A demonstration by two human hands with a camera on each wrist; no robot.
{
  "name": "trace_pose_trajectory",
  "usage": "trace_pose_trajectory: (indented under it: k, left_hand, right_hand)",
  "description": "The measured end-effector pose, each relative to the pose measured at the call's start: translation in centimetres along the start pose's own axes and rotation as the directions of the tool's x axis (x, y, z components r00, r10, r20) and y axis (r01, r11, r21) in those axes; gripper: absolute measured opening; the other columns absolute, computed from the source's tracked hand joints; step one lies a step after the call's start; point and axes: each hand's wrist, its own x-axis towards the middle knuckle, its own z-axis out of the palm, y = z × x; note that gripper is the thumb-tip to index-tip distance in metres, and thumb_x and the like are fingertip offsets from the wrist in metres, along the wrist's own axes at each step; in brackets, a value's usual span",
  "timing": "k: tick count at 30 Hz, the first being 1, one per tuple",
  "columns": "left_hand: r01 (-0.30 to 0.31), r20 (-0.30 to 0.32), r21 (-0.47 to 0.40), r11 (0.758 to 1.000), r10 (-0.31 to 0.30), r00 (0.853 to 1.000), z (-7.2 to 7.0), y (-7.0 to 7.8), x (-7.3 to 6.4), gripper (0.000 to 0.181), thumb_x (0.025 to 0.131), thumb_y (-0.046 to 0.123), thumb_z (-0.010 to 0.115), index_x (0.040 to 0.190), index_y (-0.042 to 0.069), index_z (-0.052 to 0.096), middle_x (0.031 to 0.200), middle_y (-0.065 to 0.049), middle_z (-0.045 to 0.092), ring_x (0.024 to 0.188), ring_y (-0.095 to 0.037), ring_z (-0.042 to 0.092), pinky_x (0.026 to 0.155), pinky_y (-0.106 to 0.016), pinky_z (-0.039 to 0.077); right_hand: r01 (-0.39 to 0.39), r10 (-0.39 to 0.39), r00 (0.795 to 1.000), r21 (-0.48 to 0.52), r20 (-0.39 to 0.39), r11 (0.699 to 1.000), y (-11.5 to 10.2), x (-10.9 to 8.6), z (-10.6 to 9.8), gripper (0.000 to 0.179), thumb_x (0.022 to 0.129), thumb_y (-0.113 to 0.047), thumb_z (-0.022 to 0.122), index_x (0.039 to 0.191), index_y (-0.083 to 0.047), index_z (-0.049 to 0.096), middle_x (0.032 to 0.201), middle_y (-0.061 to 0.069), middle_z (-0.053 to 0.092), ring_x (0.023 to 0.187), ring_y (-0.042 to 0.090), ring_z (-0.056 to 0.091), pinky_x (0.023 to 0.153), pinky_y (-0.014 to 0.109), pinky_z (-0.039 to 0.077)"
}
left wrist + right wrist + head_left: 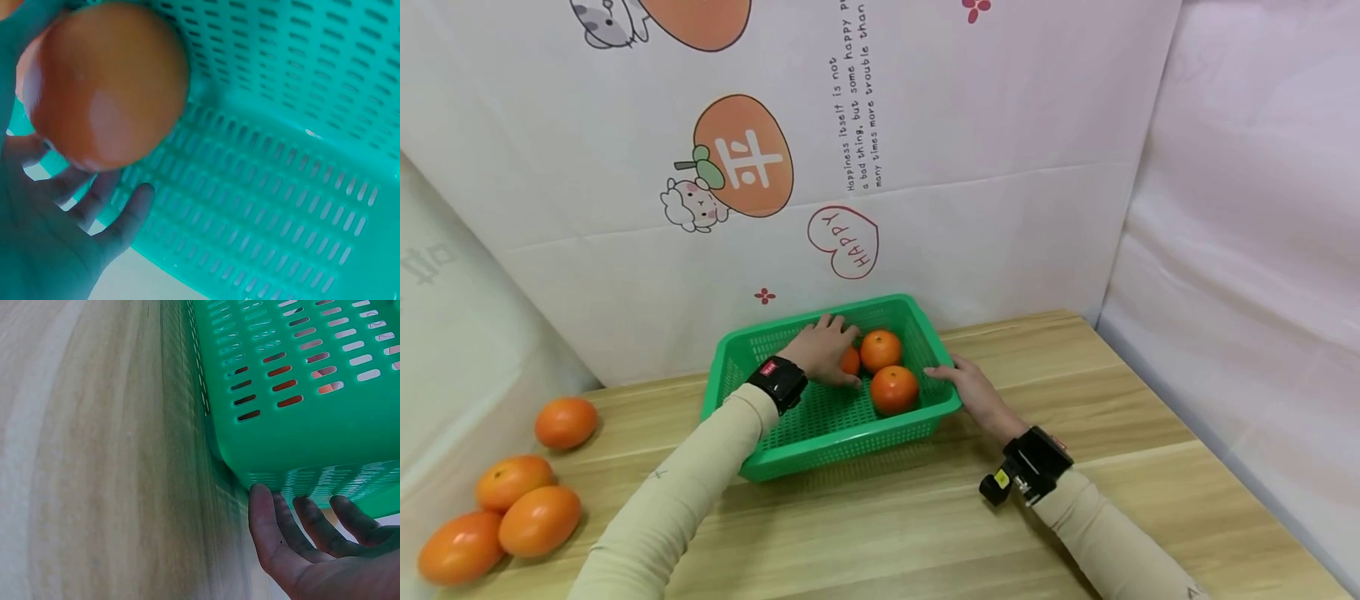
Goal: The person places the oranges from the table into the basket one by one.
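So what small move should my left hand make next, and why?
I'd probably ease your left hand off the orange fruit: it is already inside the green plastic basket, beside two other fruits, while your right hand holds the basket, and four more fruits lie on the table to the left.

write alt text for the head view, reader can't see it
A person's left hand holds an orange fruit in a green basket with two others, while the right hand grips the basket's right side. Four more fruits lie at left on the wooden table.
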Motion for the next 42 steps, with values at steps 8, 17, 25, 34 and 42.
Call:
trace_pose_trajectory:
  k: [8,17,25,34,42]
  left_hand:
    - [-0.024,-0.029,0.006,1.0,0.024,0.999,-0.7,-1.3,-0.7,0.091,0.082,0.071,0.077,0.15,0.015,0.053,0.144,-0.016,0.052,0.131,-0.036,0.05,0.103,-0.051,0.053]
    - [-0.046,-0.057,-0.016,0.999,0.045,0.997,-1.4,-1.9,-1.3,0.09,0.082,0.071,0.077,0.149,0.015,0.055,0.14,-0.014,0.054,0.129,-0.035,0.054,0.1,-0.052,0.054]
    - [-0.001,-0.069,-0.083,0.997,-0.005,0.998,-2.9,-2.4,-2.8,0.086,0.085,0.064,0.078,0.15,0.014,0.054,0.142,-0.014,0.052,0.125,-0.034,0.055,0.098,-0.05,0.056]
    - [-0.093,-0.268,-0.12,0.988,0.058,0.962,-4.7,-3.8,-5.7,0.065,0.092,0.047,0.08,0.137,0.004,0.06,0.12,-0.018,0.06,0.096,-0.026,0.059,0.084,-0.042,0.055]
    - [-0.115,-0.409,-0.054,0.992,0.083,0.909,-5.1,-4.9,-9.0,0.051,0.093,0.045,0.079,0.123,0.005,0.068,0.11,-0.015,0.064,0.085,-0.024,0.059,0.077,-0.041,0.055]
  right_hand:
    - [0.002,-0.002,1.0,0.029,0.011,1.0,0.0,0.0,0.0,0.062,0.106,-0.03,0.053,0.157,0.002,0.04,0.135,0.027,0.066,0.097,0.011,0.069,0.083,0.022,0.056]
    - [0.004,-0.004,1.0,0.014,0.024,1.0,0.0,-0.1,-0.2,0.063,0.107,-0.032,0.052,0.158,0.001,0.039,0.143,0.027,0.062,0.105,0.014,0.068,0.088,0.023,0.055]
    - [-0.004,0.003,0.999,0.019,0.033,1.0,-0.3,-0.4,-0.1,0.064,0.108,-0.035,0.053,0.159,0.0,0.037,0.145,0.026,0.06,0.107,0.014,0.067,0.09,0.024,0.054]
    - [0.004,-0.005,1.0,0.032,0.029,0.999,-0.4,-0.2,-0.2,0.063,0.107,-0.032,0.053,0.158,0.003,0.038,0.139,0.027,0.064,0.099,0.01,0.07,0.084,0.023,0.057]
    - [0.001,-0.002,1.0,0.038,0.028,0.999,-0.3,-0.1,0.0,0.063,0.107,-0.032,0.053,0.157,0.003,0.039,0.14,0.028,0.063,0.099,0.009,0.069,0.084,0.023,0.057]
